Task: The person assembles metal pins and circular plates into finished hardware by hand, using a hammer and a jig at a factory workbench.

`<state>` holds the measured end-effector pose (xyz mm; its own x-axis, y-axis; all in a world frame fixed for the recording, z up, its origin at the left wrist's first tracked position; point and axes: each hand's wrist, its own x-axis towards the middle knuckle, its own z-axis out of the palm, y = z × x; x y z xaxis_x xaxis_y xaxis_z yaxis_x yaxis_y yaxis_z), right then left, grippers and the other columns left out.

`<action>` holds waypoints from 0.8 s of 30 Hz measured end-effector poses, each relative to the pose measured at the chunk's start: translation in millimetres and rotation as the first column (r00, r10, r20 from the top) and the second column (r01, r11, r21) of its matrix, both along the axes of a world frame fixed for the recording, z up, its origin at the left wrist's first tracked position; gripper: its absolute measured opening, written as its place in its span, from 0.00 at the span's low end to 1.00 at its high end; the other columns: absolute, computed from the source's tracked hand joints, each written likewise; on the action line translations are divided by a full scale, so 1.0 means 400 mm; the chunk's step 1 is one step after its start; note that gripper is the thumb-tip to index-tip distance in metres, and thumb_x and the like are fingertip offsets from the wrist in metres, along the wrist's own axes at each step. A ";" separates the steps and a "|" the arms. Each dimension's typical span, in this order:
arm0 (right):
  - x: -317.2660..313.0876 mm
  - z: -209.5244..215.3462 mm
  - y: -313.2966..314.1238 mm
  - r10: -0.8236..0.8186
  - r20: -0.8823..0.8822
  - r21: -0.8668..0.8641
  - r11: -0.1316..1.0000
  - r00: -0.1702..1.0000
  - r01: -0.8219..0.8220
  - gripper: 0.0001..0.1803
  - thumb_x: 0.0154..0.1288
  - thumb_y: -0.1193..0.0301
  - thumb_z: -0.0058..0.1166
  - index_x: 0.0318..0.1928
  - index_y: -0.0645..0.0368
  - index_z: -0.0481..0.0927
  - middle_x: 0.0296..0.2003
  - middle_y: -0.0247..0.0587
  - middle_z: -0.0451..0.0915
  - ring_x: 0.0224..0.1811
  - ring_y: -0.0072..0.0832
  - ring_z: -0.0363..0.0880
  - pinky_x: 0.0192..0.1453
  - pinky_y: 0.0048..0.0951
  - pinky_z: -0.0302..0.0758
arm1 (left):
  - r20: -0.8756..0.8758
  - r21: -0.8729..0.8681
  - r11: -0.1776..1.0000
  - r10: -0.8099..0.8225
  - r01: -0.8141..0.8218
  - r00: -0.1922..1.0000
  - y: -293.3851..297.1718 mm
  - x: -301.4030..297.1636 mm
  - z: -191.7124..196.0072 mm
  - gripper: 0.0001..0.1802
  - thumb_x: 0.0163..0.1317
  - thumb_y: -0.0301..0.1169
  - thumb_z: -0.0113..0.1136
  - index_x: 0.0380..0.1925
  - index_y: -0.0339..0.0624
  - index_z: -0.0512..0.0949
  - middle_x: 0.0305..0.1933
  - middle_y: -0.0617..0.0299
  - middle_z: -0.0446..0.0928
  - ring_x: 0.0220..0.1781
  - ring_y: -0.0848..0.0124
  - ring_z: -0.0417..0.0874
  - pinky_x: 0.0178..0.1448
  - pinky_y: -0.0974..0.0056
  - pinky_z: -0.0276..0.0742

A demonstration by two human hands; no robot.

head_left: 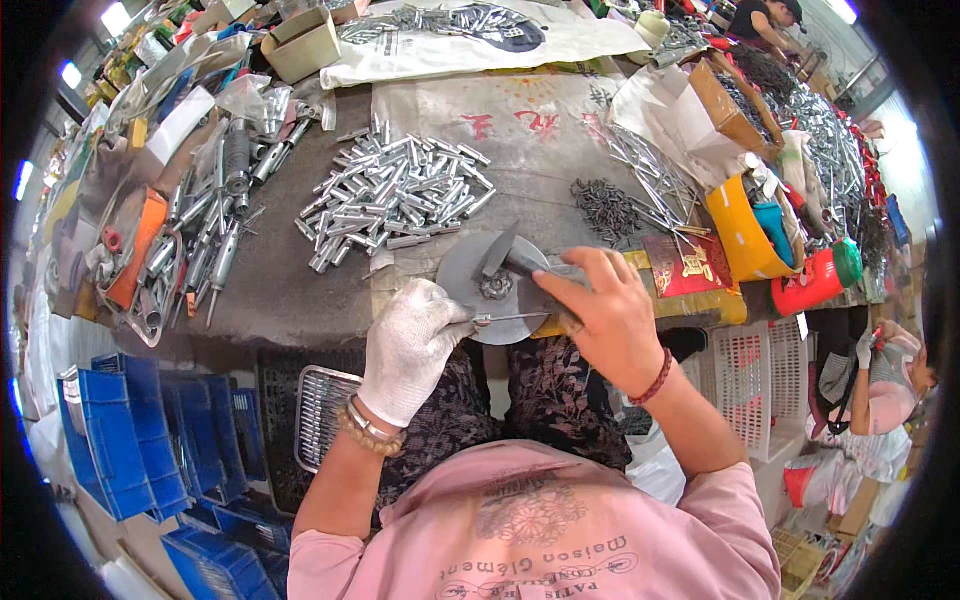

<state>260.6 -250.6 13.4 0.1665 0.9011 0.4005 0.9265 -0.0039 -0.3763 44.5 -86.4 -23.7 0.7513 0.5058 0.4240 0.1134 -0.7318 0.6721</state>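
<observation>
My left hand [410, 335], in a white glove, pinches one end of a thin metal rod [515, 318] and keeps it level over the near part of a round grey metal plate [458, 270]. A hammer [500, 252] with a dark head is gripped in my bare right hand [612, 318], its head over the plate. Below the head, a shiny metal lump [495, 288] shows at the plate's middle, partly hidden. Short silver metal tubes [390, 195] lie heaped beyond my left hand. Past my right hand sit small dark metal parts [607, 208] in a pile.
Long thin rods [655, 180] lie at the right, near a yellow container [750, 228] and a red bottle [815, 280]. Tools and an orange piece [138, 250] crowd the left. Blue bins [120, 435] stand below the bench at left. Another person [890, 375] works at far right.
</observation>
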 end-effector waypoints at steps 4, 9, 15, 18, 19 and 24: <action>-0.070 -0.005 -0.036 -0.020 0.122 -0.130 0.991 0.992 0.036 0.15 0.58 0.72 0.72 0.45 0.54 0.84 0.45 0.41 0.83 0.52 0.46 0.84 0.50 0.47 0.81 | -0.002 0.053 0.999 0.006 -0.006 1.000 -0.001 -0.002 -0.006 0.10 0.53 0.22 0.80 0.36 0.37 0.89 0.40 0.57 0.83 0.45 0.56 0.85 0.52 0.56 0.82; -0.118 -0.021 -0.056 -0.075 -0.342 -0.277 0.961 0.937 -0.024 0.16 0.61 0.70 0.71 0.49 0.57 0.85 0.37 0.49 0.87 0.41 0.52 0.88 0.46 0.47 0.83 | 0.059 -0.015 0.990 0.142 -0.141 0.988 -0.047 -0.014 -0.017 0.14 0.59 0.21 0.77 0.46 0.38 0.90 0.43 0.55 0.84 0.46 0.57 0.86 0.52 0.56 0.82; -0.165 -0.022 -0.070 -0.195 -0.689 -0.381 0.917 0.698 -0.120 0.17 0.64 0.74 0.69 0.53 0.59 0.86 0.32 0.50 0.88 0.33 0.45 0.88 0.41 0.41 0.82 | -0.029 -0.762 0.619 0.263 -0.191 0.964 -0.162 -0.030 -0.046 0.35 0.77 0.21 0.62 0.82 0.39 0.66 0.43 0.61 0.85 0.36 0.78 0.82 0.40 0.72 0.80; -0.193 -0.023 -0.072 -0.252 -0.728 -0.433 0.890 0.638 -0.143 0.17 0.64 0.77 0.69 0.53 0.59 0.86 0.32 0.50 0.87 0.31 0.41 0.87 0.40 0.38 0.82 | 0.003 -0.882 0.452 0.290 -0.134 0.957 -0.173 -0.033 -0.025 0.37 0.76 0.22 0.63 0.83 0.39 0.64 0.43 0.61 0.85 0.36 0.79 0.82 0.38 0.73 0.79; -0.201 -0.030 -0.071 -0.224 -0.726 -0.400 0.907 0.650 -0.133 0.18 0.63 0.78 0.69 0.54 0.59 0.86 0.32 0.50 0.87 0.32 0.40 0.88 0.41 0.37 0.82 | 0.000 -0.886 0.444 0.289 -0.134 0.957 -0.174 -0.040 -0.027 0.38 0.75 0.23 0.64 0.82 0.38 0.64 0.44 0.61 0.86 0.36 0.80 0.82 0.37 0.73 0.78; -0.242 -0.070 -0.071 -0.128 -0.745 -0.281 0.950 0.655 -0.133 0.21 0.62 0.82 0.67 0.56 0.60 0.86 0.37 0.48 0.88 0.38 0.33 0.89 0.45 0.33 0.84 | 0.026 -0.948 0.312 0.269 -0.062 0.963 -0.159 -0.070 -0.017 0.37 0.73 0.26 0.67 0.80 0.39 0.66 0.48 0.61 0.88 0.37 0.79 0.82 0.38 0.73 0.77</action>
<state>163.6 -279.2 -14.6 0.2867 0.9485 -0.1346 0.3277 -0.2291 -0.9166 16.7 -149.9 -30.5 0.5804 0.7464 -0.3257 -0.0223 0.4143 0.9099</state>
